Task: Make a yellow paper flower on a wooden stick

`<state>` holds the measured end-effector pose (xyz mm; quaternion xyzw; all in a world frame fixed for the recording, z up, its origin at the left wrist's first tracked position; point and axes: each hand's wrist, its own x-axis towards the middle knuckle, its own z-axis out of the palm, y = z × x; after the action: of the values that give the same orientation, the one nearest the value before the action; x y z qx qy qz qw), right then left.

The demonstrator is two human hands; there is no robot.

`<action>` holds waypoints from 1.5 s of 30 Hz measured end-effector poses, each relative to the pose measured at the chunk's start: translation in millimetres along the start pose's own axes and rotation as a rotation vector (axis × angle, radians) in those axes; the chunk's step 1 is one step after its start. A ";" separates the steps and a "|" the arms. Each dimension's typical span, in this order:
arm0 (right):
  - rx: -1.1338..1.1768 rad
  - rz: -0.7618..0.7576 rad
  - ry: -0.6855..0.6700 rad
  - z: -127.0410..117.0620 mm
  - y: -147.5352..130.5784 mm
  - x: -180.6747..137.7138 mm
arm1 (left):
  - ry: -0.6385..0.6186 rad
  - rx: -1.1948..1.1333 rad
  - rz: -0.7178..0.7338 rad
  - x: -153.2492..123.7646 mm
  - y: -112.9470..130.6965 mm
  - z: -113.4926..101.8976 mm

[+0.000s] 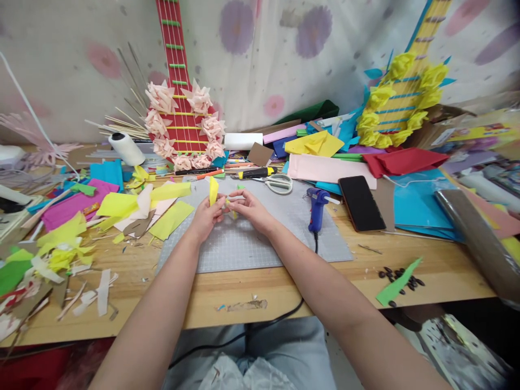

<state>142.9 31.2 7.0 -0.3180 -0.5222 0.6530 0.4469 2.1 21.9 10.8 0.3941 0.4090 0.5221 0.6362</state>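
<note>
Above the grey cutting mat, my two hands meet with their fingertips close together. My left hand is closed on a yellow crepe paper strip, whose upper end stands up past the thumb. The fingers of my right hand pinch at the same spot, where a bit of yellow shows between the fingertips; the exact grip is partly hidden. Just beyond the hands lie grey-handled scissors and a yellow-and-black utility knife. A blue glue gun lies on the mat's right side.
A red paper guitar with pink flowers and a yellow guitar lean at the back. Paper scraps cover the left side. A phone, blue sheets and a long wrapped roll lie right. The glue gun's cord hangs over the front edge.
</note>
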 end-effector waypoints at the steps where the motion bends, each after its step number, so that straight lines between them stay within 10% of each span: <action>1: 0.007 0.010 0.008 -0.2 0.8 0.8 | -0.032 0.031 0.001 -0.5 -0.2 -0.6; 24: -0.057 -0.045 -0.011 -8.7 1.0 0.5 | -0.065 -0.030 -0.026 0.2 -4.5 4.0; 45: 0.014 -0.079 -0.035 -11.3 -8.0 -4.5 | -0.209 -0.461 -0.407 1.8 1.8 -4.4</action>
<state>156.7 32.0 11.6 -0.2826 -0.5376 0.6439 0.4653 -2.4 24.3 10.7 0.2011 0.2830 0.4198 0.8386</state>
